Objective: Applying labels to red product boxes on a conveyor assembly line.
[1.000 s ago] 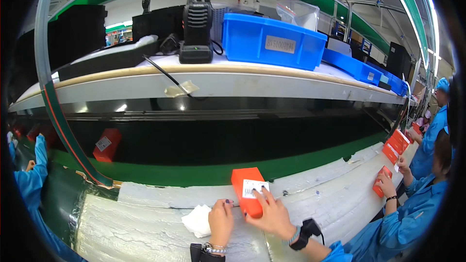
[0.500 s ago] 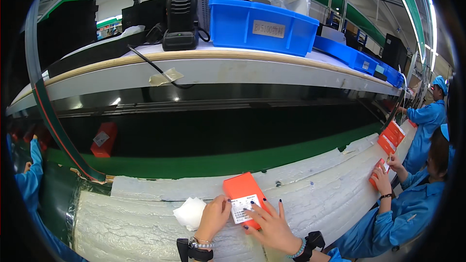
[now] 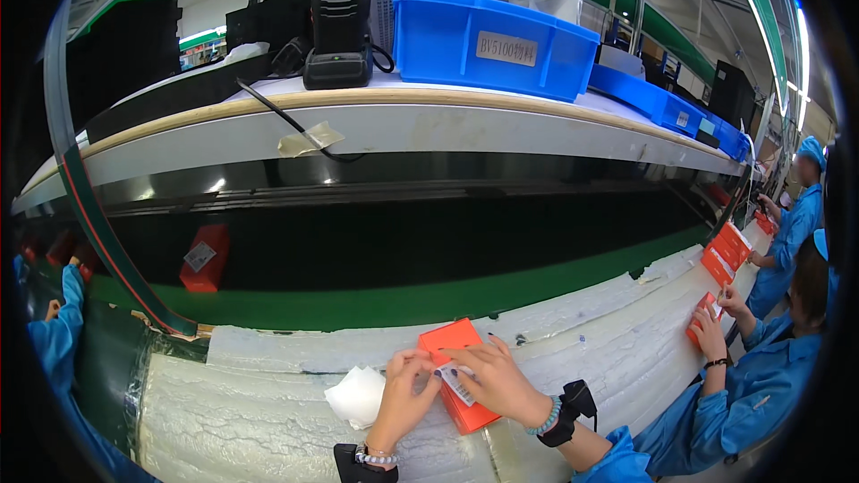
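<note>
A red-orange box [image 3: 452, 336] lies on the bench in front of me, turned slightly aslant. On its upper face is a white printed label [image 3: 456, 385], partly covered by my fingers. My left hand [image 3: 408, 394] is at the box's left side, thumb and forefinger closed at the label's edge; whatever is between them cannot be made out. My right hand [image 3: 501, 383] lies across the box from the right with fingers stretched over the label, their tips near my left hand. Beside my left wrist is a crumpled white paper [image 3: 356, 396].
Beyond the bench [image 3: 268, 402] runs a dark green-edged conveyor belt [image 3: 358, 302] carrying a red box [image 3: 205, 259]. Above it, a shelf [image 3: 429, 116] holds a two-way radio [image 3: 338, 27] and blue bins [image 3: 494, 43]. Co-workers in blue sit at right [image 3: 752, 394] and left [image 3: 55, 331].
My right hand has shifted up and left across the label, its fingers less spread. My left hand has moved slightly toward the label's edge. The belt's red box has moved slightly right.
</note>
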Motion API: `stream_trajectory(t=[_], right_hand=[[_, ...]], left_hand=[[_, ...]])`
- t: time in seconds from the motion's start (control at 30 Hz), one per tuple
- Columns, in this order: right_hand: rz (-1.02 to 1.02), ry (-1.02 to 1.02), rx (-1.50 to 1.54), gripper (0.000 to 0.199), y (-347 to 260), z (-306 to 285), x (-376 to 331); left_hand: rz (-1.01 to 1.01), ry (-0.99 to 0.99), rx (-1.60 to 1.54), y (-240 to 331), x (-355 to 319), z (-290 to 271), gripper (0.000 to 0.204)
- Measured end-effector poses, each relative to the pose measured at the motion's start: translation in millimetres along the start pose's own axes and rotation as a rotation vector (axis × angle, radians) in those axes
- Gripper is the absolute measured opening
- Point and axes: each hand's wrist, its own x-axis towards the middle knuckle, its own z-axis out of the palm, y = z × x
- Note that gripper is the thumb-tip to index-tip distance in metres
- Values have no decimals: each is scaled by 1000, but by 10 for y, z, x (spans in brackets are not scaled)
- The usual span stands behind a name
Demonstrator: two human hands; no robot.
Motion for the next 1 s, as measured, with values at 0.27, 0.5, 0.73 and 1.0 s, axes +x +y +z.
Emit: stream_trajectory(t=[0.27, 0.5, 0.73, 1.0], right_hand=[[-232, 54, 472, 47, -52, 158, 188], [-208, 113, 602, 44, -8, 68, 62], [-54, 258, 1375, 19, 376, -109, -100], [90, -60, 1012, 58, 409, -410, -129]], left_hand=[[-107, 80, -527, -8, 23, 13, 12], [-162, 142, -902, 107, 49, -22, 20], [-76, 319, -1070, 136, 22, -141, 14], [-97, 544, 650, -107, -74, -386, 9]])
